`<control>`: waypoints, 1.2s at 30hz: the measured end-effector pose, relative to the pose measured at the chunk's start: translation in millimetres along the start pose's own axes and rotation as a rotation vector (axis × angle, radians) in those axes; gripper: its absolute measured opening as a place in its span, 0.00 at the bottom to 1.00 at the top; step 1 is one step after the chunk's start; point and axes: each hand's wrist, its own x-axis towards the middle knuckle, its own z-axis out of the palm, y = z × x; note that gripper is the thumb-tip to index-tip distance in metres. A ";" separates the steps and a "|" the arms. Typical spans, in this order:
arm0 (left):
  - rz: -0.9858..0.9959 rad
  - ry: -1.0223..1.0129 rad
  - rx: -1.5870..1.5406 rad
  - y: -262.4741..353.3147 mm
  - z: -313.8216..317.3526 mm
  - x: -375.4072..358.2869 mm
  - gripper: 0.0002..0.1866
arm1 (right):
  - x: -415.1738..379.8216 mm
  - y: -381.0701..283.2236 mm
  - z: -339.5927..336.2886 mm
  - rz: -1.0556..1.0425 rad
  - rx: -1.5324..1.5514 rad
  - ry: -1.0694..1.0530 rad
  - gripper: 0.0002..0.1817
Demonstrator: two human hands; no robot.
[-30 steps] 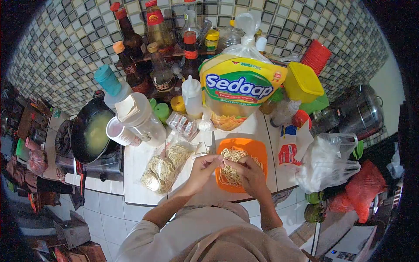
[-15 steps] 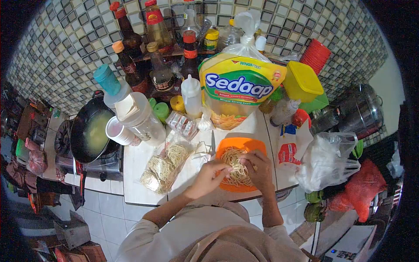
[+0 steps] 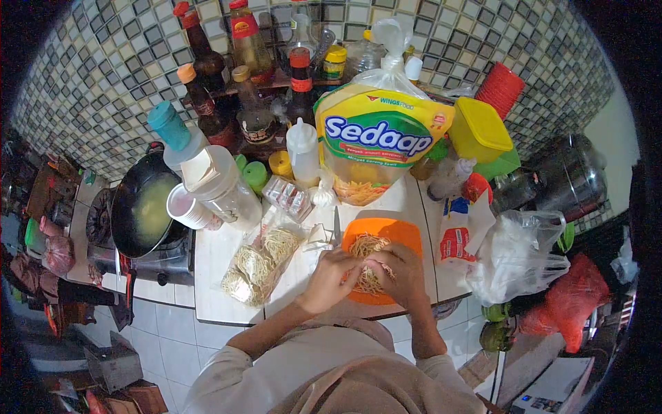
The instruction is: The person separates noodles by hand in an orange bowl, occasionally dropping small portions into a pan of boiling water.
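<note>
An orange plate [image 3: 407,229] lies near the front edge of the table with a heap of dry yellow noodles [image 3: 367,243] on it. Over the heap, my left hand [image 3: 332,281] comes in from the left, its fingers curled and closed on some noodles. My right hand [image 3: 405,276] meets it from the right, fingers bent round noodle strands as well. The fingertips of both hands nearly touch and partly hide what is between them. Left of the plate rests a clear plastic pack of noodle cakes [image 3: 258,265].
A yellow oil pouch [image 3: 383,131] stands behind the plate. A black wok [image 3: 124,214] with oil sits on the stove at left. Nearby are a clear jug [image 3: 231,196], stacked cups [image 3: 189,207], a squeeze bottle [image 3: 302,148] and a white plastic bag [image 3: 514,255].
Both hands have drawn closer together over the plate, and the fingers are more curled. The right hand has shifted slightly left and down. Everything else stays in place.
</note>
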 end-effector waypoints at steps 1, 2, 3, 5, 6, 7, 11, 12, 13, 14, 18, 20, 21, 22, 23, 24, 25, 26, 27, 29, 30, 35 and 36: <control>-0.054 -0.009 -0.041 1.5 -1.6 0.3 0.07 | -1.3 -1.2 1.4 0.001 0.000 0.000 0.07; -0.107 -0.019 -0.081 2.0 -2.3 0.7 0.08 | -2.4 -2.3 2.6 -0.004 0.005 0.007 0.08; -0.107 -0.021 -0.082 1.3 -1.4 -0.1 0.08 | -3.5 -3.2 3.6 -0.008 0.010 0.014 0.08; -0.295 -0.042 -0.255 -2.4 2.0 -3.7 0.08 | -5.2 -4.3 5.9 -0.020 0.005 0.036 0.08; -0.295 -0.044 -0.255 -4.9 3.8 -5.2 0.08 | -5.5 -4.7 6.7 -0.033 -0.001 0.058 0.09; -0.347 -0.045 -0.400 -7.6 5.7 -6.6 0.07 | -5.4 -5.5 6.4 -0.032 0.000 0.058 0.09; -0.464 -0.111 -0.741 -12.8 5.7 -6.9 0.10 | -6.1 -7.0 4.7 -0.058 0.071 0.050 0.09; -0.464 -0.111 -0.741 -13.0 4.0 -6.0 0.10 | -7.0 -6.8 4.6 -0.071 0.092 0.051 0.10; -0.476 -0.143 -0.787 -12.7 1.6 -4.7 0.10 | -8.4 -7.0 4.1 -0.070 0.092 0.051 0.10; -0.487 -0.176 -0.832 -12.8 0.1 -3.9 0.11 | -10.2 -7.6 3.3 -0.082 0.046 0.063 0.10; -0.566 -0.190 -0.951 -12.6 -2.5 -3.0 0.10 | -6.6 -17.1 -5.5 -0.032 0.076 -0.014 0.11; -0.661 -0.226 -1.065 -9.1 -6.4 -1.4 0.10 | -15.5 -3.7 2.5 -0.073 0.048 0.035 0.11; -0.662 -0.226 -1.066 -9.4 -6.1 -1.9 0.10 | -17.4 -0.5 4.5 -0.114 0.020 0.085 0.11; -0.672 -0.204 -1.178 -10.1 -5.5 -2.8 0.10 | -18.3 -1.1 4.9 -0.114 0.020 0.084 0.11; -0.681 -0.181 -1.291 -11.1 -4.9 -3.8 0.11 | -17.4 -4.6 4.4 -0.087 0.052 0.098 0.11; -0.682 -0.180 -1.291 -13.0 -4.2 -5.2 0.11 | -16.5 -7.2 3.6 -0.062 0.084 0.114 0.11; -0.686 -0.187 -1.326 -15.5 -3.3 -6.7 0.11 | -15.9 -8.5 2.6 -0.062 0.084 0.113 0.11; -0.690 -0.195 -1.361 -16.8 -3.0 -7.4 0.11 | -15.3 -9.4 1.6 -0.025 0.098 0.108 0.12; -0.690 -0.195 -1.362 -14.6 -4.7 -6.5 0.11 | -14.8 -9.6 1.2 0.012 0.111 0.104 0.12; -0.706 -0.223 -1.320 -8.4 -9.6 -4.2 0.10 | -14.7 -7.8 1.1 0.000 0.148 0.130 0.12; -0.707 -0.223 -1.320 -9.9 -9.7 -5.2 0.10 | -15.0 -6.7 1.1 -0.011 0.186 0.155 0.12; -0.568 -0.310 -1.104 -11.3 -11.0 -5.6 0.11 | -18.7 -4.7 -0.3 0.021 0.263 0.161 0.12; -0.568 -0.310 -1.104 -10.3 -11.5 -5.1 0.11 | -18.5 -4.4 -1.5 0.013 0.267 0.156 0.12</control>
